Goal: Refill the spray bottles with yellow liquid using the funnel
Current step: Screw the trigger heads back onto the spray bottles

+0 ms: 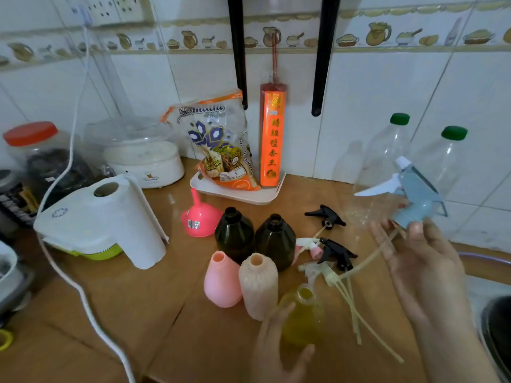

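My right hand (425, 261) holds a blue-grey spray head (414, 194) with a white trigger up over the right side of the counter; its tube hangs down to the left. My left hand (276, 344) is wrapped around a clear bottle of yellow liquid (304, 313), which stands uncapped near the front. Behind the clear bottle stand a pink bottle (221, 280), a peach bottle (258, 283) and two dark bottles (234, 236) (275, 240), all with bare necks. A pink funnel (200, 217) lies upside down to their left. Two black spray heads (327, 215) (337, 254) and white ones (318, 272) lie on the counter.
Two big clear bottles with green caps (398, 150) (450, 156) stand at the back right. A white tray (237, 193) holds a snack bag and an orange incense box. A white appliance (110, 219), its cable, a steamer and jars fill the left. A sink edge (486, 322) lies at the right.
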